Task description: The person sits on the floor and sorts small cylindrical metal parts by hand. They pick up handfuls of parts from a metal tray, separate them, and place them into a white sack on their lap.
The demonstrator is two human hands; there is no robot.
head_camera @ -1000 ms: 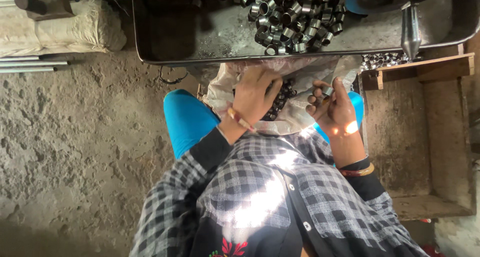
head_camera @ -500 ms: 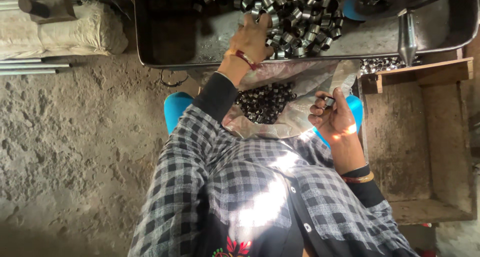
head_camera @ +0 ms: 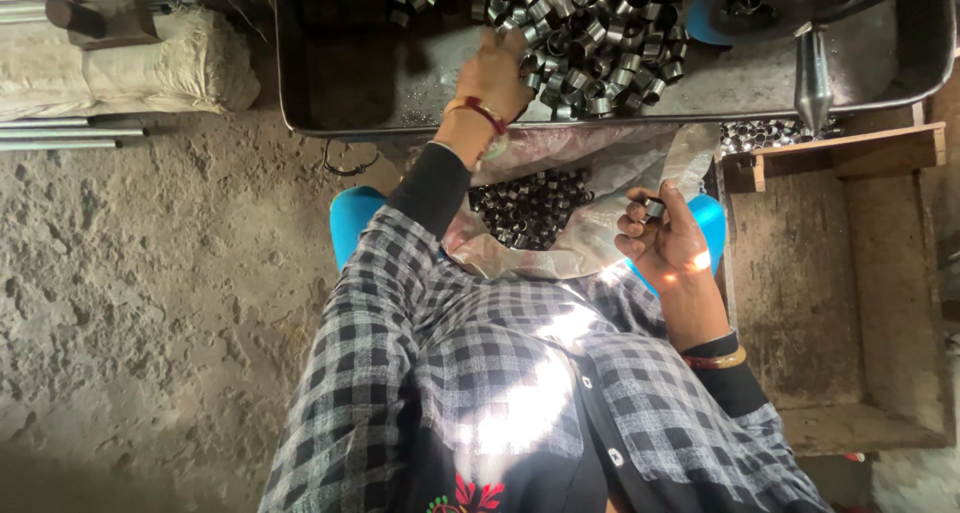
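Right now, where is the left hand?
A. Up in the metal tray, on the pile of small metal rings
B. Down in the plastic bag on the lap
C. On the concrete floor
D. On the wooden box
A: the left hand lies on the metal rings in the metal tray, above the plastic bag.

this is a small metal workshop, rough and plainly used for production. a long steel tray (head_camera: 330,93) holds a heap of short metal ring pieces (head_camera: 590,43), with a pointed steel tool (head_camera: 812,73) standing at its edge. steel rods (head_camera: 70,138) lie on the bare, pitted concrete floor (head_camera: 150,303), beside a worn wooden crate (head_camera: 830,273) and a stuffed sack (head_camera: 150,73).
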